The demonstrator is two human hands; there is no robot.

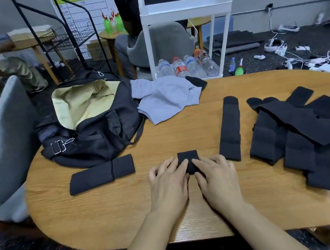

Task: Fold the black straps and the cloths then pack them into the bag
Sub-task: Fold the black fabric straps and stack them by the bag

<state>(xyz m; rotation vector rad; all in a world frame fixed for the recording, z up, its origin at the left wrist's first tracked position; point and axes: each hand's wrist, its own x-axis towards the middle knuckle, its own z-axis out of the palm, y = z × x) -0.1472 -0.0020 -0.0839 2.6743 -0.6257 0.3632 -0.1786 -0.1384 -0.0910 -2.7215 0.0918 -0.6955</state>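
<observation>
Nearest, a small folded strap point(188, 161) is pressed flat on the surface point(112, 210) by both hands: left hand point(169, 186) and right hand point(215, 178), fingers point(179, 165) laid nearly straight over its edges, nothing pinched. It is judged soft, light and springy, so the fold is best pinned at its ends. Beside it, a folded strap point(101, 174) and a flat one point(229, 129); a pile point(305, 136) waits right. Beyond, the open bag point(89, 124) and grey cloth point(166, 100) are seen, unpacked

Both forearms are bare to the bottom of the frame, with no sleeves, and the left hand point(168, 182) and right hand point(214, 174) are bare of gloves, rings and watches.
</observation>
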